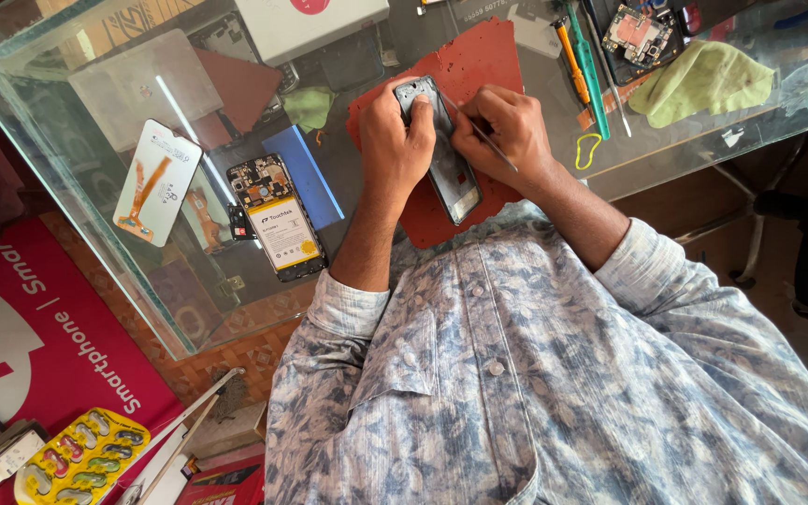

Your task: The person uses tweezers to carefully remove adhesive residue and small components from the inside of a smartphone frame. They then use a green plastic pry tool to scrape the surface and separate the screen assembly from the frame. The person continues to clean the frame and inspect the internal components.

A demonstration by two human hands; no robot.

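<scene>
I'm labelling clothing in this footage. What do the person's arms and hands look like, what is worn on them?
Both hands, left hand and right hand, are bare: no gloves, and no rings or watch that I can see. The forearms are uncovered. The pale blue-grey leaf-patterned shirt has buttoned cuffs, with its sleeves rolled up towards the elbows.

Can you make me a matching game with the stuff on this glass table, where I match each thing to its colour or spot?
Things:
1. mat
2. cloth
3. opened phone
4. phone frame

Colour or place:
A. crumpled and green, at the table's far right
B. held in the left hand while the right hand works on it with a thin tool
C. red, lying under both hands
D. lying on the glass by the left arm, with a yellow-labelled battery showing

Pairs: 1-C, 2-A, 3-D, 4-B
</scene>
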